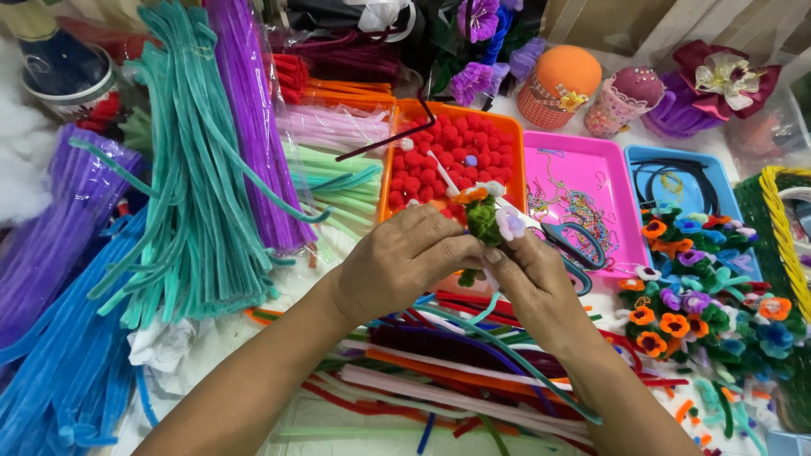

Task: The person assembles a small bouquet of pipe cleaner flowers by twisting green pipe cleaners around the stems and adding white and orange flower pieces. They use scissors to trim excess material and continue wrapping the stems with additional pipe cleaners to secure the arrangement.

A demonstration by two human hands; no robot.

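Loose pipe cleaners are lying nearest on the bench. Left hand and right hand are pinching one small flower sprig, fingers closed, before three trays: orange, pink, blue.

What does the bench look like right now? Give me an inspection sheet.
Surface: table, mostly covered.
Job's things: small pipe-cleaner flower pinched by left hand and right hand.
Clutter: teal pipe-cleaner bundle, loose stems, orange tray of red pompoms, pink tray, scissors, finished flowers.
Grippers: both hands closed on the flower.
Cables: nothing seen.
Surroundings: pincushions, woven basket.
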